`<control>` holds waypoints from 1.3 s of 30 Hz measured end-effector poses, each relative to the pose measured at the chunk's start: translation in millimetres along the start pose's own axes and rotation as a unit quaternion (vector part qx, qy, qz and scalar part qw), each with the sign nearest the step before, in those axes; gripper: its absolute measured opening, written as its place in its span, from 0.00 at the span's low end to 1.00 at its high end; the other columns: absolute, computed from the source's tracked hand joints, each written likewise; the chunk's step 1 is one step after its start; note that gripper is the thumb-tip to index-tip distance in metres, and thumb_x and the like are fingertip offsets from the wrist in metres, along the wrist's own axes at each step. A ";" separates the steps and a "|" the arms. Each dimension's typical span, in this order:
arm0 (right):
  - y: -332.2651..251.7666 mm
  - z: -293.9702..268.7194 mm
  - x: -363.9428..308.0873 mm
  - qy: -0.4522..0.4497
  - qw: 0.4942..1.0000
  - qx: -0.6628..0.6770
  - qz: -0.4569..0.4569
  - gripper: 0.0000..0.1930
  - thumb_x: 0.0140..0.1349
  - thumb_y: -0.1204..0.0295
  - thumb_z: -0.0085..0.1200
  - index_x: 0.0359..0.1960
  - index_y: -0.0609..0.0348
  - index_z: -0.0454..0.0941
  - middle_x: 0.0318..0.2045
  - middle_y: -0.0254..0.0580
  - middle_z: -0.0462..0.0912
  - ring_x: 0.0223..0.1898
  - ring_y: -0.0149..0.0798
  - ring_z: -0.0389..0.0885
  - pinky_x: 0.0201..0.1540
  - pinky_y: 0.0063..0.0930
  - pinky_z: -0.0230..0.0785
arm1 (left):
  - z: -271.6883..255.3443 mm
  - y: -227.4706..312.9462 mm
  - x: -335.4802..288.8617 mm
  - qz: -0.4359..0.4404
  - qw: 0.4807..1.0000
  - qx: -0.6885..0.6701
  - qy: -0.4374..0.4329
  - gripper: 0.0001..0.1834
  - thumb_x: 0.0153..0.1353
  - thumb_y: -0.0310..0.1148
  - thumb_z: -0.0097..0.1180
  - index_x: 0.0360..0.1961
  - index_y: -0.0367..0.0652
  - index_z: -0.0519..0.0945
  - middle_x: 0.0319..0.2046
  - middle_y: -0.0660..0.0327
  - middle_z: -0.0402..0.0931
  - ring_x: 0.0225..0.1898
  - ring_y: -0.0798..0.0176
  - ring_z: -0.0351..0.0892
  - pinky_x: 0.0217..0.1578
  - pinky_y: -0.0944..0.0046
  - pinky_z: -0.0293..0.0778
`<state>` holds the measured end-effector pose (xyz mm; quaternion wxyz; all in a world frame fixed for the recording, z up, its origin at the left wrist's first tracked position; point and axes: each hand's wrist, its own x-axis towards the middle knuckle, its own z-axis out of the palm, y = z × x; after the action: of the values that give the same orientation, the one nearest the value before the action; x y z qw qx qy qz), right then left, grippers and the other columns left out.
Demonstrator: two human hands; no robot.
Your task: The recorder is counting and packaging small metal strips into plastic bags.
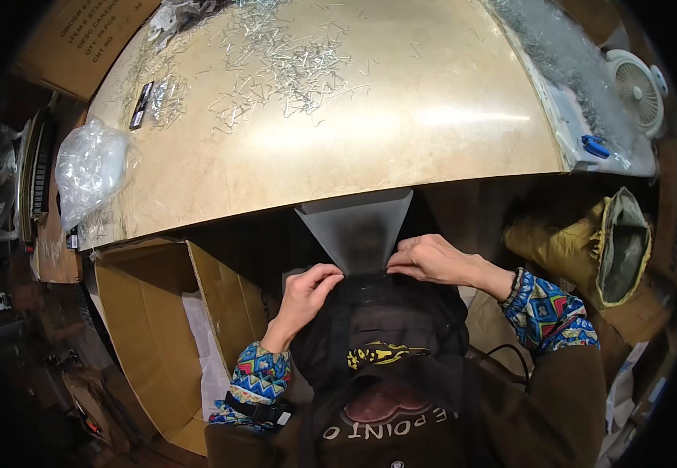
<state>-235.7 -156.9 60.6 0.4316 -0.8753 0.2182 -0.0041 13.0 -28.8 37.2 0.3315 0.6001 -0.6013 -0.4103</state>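
Between my hands, just below the table's near edge, is a translucent grey plastic sheet, wide at its far end and narrower toward me. My left hand pinches its near left corner between thumb and fingers. At the near right corner, my right hand has a similar pinch, fingers pressed together. The far end of the sheet meets the edge of the table. Dark cloth on my lap lies under the near end, and I cannot make out whether the sheet is one layer or a flat bag.
Many bent metal wire pieces are scattered on the table's far part. A clear plastic bag lies at its left. An open cardboard box stands left of me. At right are a yellow sack, blue tool and white fan.
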 end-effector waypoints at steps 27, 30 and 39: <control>-2.6 -122.0 114.9 0.288 0.876 -0.382 -0.064 0.16 0.66 0.66 0.47 0.52 0.57 0.73 0.57 0.47 0.73 0.61 0.51 0.67 0.62 0.50 0.61 | 38.5 -36.5 -12.1 -0.234 0.631 -0.738 -0.042 0.18 0.63 0.37 0.57 0.51 0.40 0.75 0.52 0.57 0.75 0.55 0.58 0.73 0.55 0.52 0.71; -4.9 -127.1 103.0 0.252 0.944 -0.172 -0.121 0.13 0.64 0.68 0.51 0.47 0.60 0.77 0.50 0.48 0.78 0.55 0.49 0.75 0.56 0.37 0.69 | 39.9 -35.9 -11.8 -0.237 0.629 -0.738 -0.051 0.18 0.63 0.39 0.57 0.51 0.43 0.76 0.54 0.57 0.74 0.56 0.58 0.72 0.55 0.52 0.70; -10.3 -118.9 104.8 0.298 0.928 -0.215 -0.062 0.20 0.65 0.59 0.50 0.55 0.56 0.72 0.58 0.54 0.68 0.62 0.57 0.63 0.63 0.50 0.54 | 39.5 -27.9 -12.3 -0.217 0.578 -0.777 -0.124 0.25 0.65 0.40 0.55 0.60 0.45 0.66 0.60 0.52 0.67 0.62 0.47 0.66 0.52 0.45 0.74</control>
<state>-160.2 -281.4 124.0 0.1469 -0.9171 0.2782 -0.2447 -8.9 -11.1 -4.1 0.4940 0.1689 0.0606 -0.8507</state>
